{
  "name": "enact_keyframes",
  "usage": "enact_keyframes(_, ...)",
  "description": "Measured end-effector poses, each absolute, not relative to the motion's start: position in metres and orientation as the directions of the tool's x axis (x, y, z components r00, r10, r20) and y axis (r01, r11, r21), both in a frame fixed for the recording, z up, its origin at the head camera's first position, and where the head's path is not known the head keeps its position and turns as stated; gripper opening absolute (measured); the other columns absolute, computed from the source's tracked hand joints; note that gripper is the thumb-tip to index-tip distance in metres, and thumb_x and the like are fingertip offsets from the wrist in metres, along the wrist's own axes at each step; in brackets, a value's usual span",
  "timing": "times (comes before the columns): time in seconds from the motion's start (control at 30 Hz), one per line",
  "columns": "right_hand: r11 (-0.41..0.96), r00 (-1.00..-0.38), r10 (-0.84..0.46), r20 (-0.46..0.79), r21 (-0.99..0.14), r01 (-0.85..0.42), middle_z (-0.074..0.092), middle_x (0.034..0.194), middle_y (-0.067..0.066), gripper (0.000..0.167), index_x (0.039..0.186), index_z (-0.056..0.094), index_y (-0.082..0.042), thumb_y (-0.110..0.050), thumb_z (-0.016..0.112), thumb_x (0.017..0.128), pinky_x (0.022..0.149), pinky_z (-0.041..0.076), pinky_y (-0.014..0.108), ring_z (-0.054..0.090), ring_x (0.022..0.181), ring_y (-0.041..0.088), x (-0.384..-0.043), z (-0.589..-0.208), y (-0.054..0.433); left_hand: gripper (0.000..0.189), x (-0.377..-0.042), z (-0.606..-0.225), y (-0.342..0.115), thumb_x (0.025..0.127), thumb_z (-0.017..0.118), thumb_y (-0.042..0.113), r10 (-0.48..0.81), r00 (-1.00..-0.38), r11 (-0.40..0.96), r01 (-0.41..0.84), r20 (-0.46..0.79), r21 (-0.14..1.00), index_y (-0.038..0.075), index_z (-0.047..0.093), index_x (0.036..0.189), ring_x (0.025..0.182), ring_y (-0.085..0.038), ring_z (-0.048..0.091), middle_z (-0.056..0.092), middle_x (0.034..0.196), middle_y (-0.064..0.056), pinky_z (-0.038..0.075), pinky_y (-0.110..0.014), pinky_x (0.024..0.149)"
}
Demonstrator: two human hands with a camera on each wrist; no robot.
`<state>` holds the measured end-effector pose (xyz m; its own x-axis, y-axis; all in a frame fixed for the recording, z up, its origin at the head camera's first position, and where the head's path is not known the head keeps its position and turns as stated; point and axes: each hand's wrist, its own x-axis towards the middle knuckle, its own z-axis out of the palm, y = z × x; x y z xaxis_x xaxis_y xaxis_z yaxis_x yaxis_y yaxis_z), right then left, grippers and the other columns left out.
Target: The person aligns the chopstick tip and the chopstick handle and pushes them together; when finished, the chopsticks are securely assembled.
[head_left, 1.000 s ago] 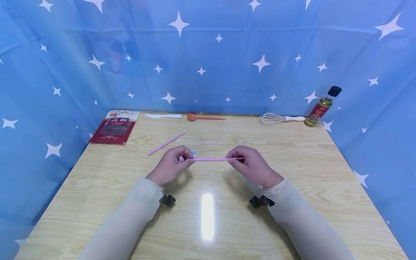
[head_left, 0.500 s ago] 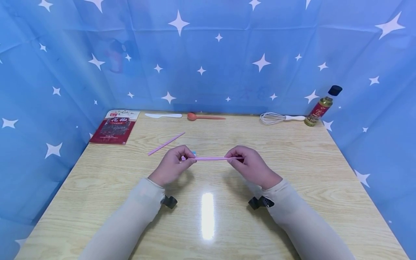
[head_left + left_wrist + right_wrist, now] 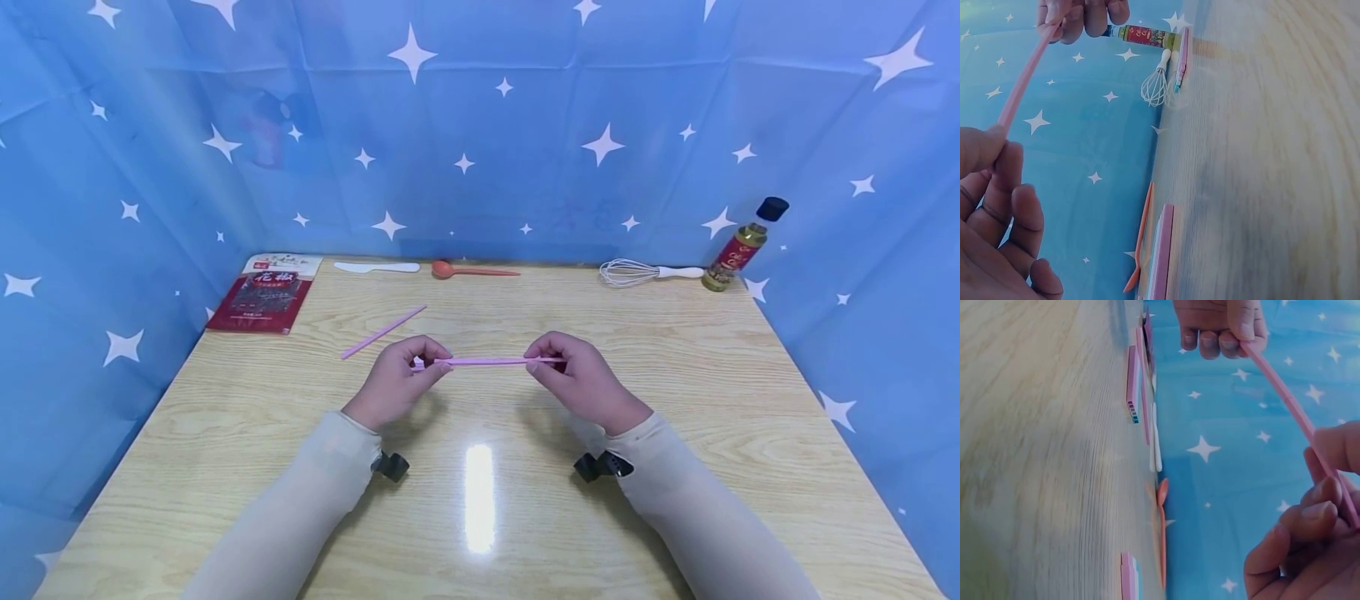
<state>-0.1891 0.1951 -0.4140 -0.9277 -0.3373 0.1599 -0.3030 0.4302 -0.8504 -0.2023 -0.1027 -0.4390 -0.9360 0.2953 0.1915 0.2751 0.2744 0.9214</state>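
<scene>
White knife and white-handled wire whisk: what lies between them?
A long-handled orange spoon, closer to the knife; the head view shows this.

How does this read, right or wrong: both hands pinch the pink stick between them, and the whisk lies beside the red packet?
Wrong on one point: the whisk lies beside the bottle, with its handle toward it; the red packet is over on the opposite side. The head view shows this. The rest stands: left hand and right hand pinch the pink stick between them.
</scene>
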Motion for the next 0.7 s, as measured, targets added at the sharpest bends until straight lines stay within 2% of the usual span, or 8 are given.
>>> enact_keyframes(0.23,0.386,-0.903,-0.398,0.163,-0.863,-0.326,0.051,0.08,0.004,0.006,0.107,0.064,-0.001,-0.006,0.061,0.106,0.058,0.038,0.025,0.043,0.064,0.013,-0.189,-0.415,0.1941,0.005,-0.201,-0.438,-0.1037,0.099,0.073,0.007,0.297,-0.932,0.257,0.289,0.209,0.922,0.002,0.074,0.098,0.068,-0.019,0.045,0.069,0.089,-0.006,0.037,-0.024,0.06)
enact_keyframes(0.53,0.355,-0.894,-0.407,0.19,-0.868,-0.346,0.045,0.076,0.002,0.007,0.106,0.061,0.001,-0.005,0.057,0.107,0.054,0.034,0.024,0.038,0.059,0.011,-0.1855,-0.416,0.1928,0.006,-0.1979,-0.4368,-0.1026,0.098,0.07,-0.001,0.318,-0.919,0.206,0.307,0.234,0.929,0.004,0.073,0.097,0.067,-0.014,0.045,0.06,0.082,-0.003,0.038,-0.023,0.059)
enact_keyframes(0.7,0.349,-0.889,-0.417,0.187,-0.871,-0.346,0.045,0.076,0.003,0.008,0.107,0.061,0.003,-0.004,0.058,0.107,0.054,0.034,0.024,0.038,0.059,0.011,-0.1856,-0.4159,0.1935,0.005,-0.1985,-0.4363,-0.1034,0.099,0.069,0.002,0.317,-0.919,0.218,0.31,0.233,0.926,0.004,0.072,0.096,0.068,-0.016,0.046,0.064,0.085,-0.003,0.038,-0.024,0.061)
